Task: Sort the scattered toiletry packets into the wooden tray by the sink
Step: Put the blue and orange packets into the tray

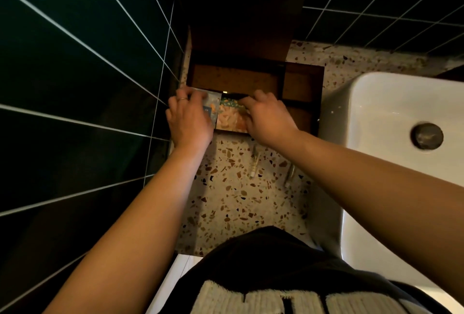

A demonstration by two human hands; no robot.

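Observation:
A dark wooden tray (303,82) with several compartments sits on the terrazzo counter between the tiled wall and the sink. In its near-left compartment lie two packets: a grey-blue packet (211,108) and an orange patterned packet (229,118) with a green top. My left hand (188,118), with a ring on one finger, grips the grey-blue packet at the tray's left edge. My right hand (268,118) presses its fingers on the right side of the orange packet. Parts of both packets are hidden under my hands.
Two small clear tubes (254,163) (290,175) lie on the terrazzo counter (238,200) just in front of the tray. A white sink (391,118) with a round metal drain (426,136) stands at the right. Dark green tiled walls close in on the left and back.

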